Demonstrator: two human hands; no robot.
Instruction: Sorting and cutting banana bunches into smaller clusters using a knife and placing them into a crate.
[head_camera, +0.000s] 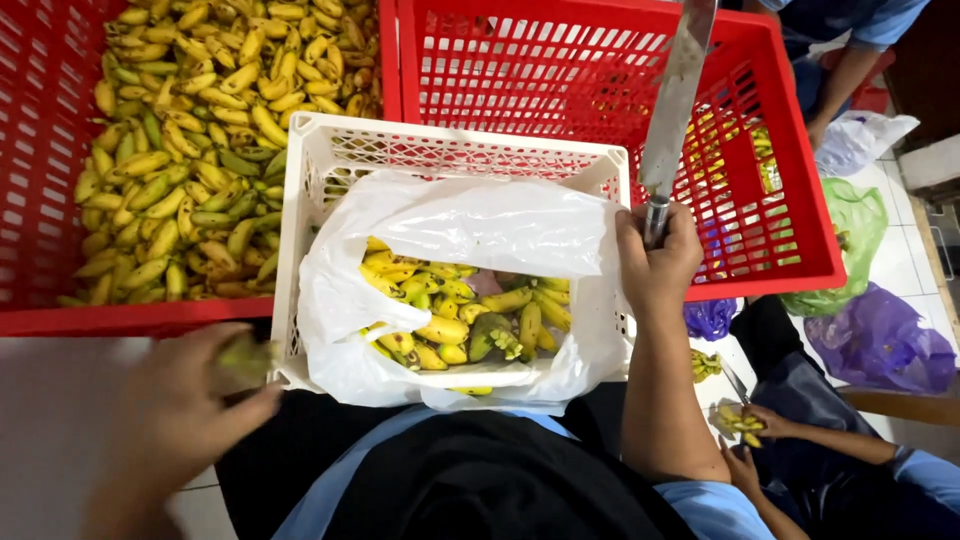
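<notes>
My right hand (658, 262) grips the handle of a long knife (676, 95) whose blade points up and away over the right red crate. My left hand (195, 400), blurred at the lower left, holds a small yellow-green banana (243, 357) beside the white crate. Between my hands stands a white plastic crate (330, 150) lined with a white plastic bag (460, 225). Inside the bag lie several small yellow and green bananas (450, 320).
A red crate (45, 150) at the left is full of small bananas (190, 130). A second red crate (790, 200) at the right is nearly bare. Another person's hands (765, 425) hold bananas at the lower right. Green (855, 230), purple (885, 340) and white bags (860, 140) lie on the floor.
</notes>
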